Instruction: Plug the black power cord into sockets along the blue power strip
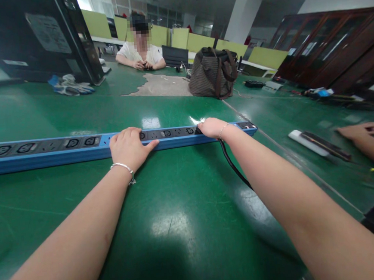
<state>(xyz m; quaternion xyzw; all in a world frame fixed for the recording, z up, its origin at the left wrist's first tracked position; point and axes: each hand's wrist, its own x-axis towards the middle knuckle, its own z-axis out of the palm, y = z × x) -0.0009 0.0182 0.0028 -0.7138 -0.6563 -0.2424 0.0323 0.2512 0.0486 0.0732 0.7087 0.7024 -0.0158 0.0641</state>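
A long blue power strip with a row of black sockets lies across the green tabletop, and its left end runs out of view. My left hand is clasped over the middle of it, fingers across the top and thumb along the near side. Nearer the strip's right end, my right hand grips a black plug at the sockets. My fingers cover most of the plug, so I cannot tell how deep it sits. From under that hand a black power cord curves down behind my right forearm.
A black computer case and work gloves stand at the back left. Behind the strip is a brown bag; a person sits beyond. On the right, another person's hands rest near a white bar.
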